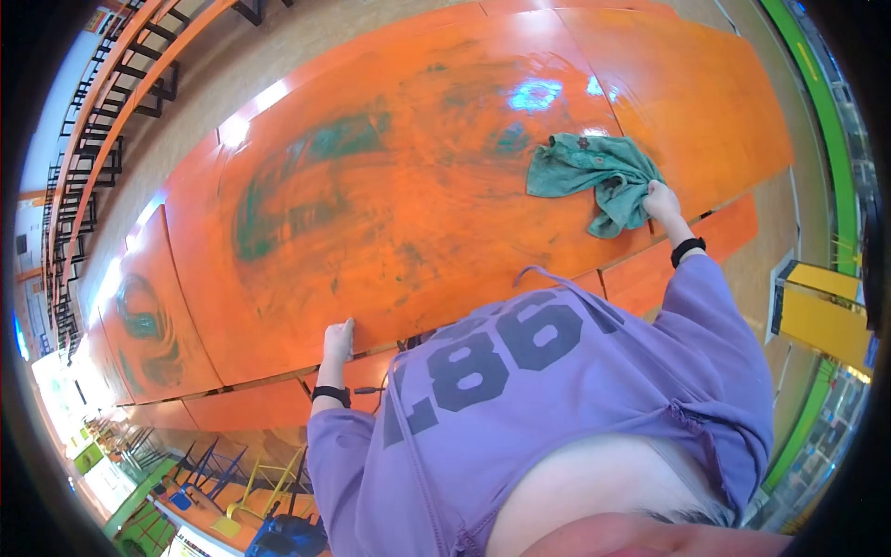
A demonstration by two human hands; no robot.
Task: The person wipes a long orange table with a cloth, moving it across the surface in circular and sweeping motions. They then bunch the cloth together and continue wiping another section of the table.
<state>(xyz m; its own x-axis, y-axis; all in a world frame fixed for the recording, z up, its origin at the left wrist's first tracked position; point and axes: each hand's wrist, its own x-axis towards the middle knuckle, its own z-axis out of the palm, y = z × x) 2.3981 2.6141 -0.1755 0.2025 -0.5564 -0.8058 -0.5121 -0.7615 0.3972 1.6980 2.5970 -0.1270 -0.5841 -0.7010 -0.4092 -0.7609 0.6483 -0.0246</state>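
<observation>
My right hand [662, 200] grips one corner of a crumpled green cloth [594, 172], which lies partly spread on the orange table [436, 213]. Dark green smears [343, 136] streak the tabletop across its middle and left side. Over at the near edge of the table, my left hand [339, 342] is closed in a fist and rests on or just above that edge, with nothing seen in it. Both wrists wear black bands.
Another smeared orange table section [153, 320] continues at the left. Long orange benches or tables with black legs [139, 70] run along the upper left. Chairs [269, 492] stand at lower left. A yellow box-like fixture [821, 306] is on the right.
</observation>
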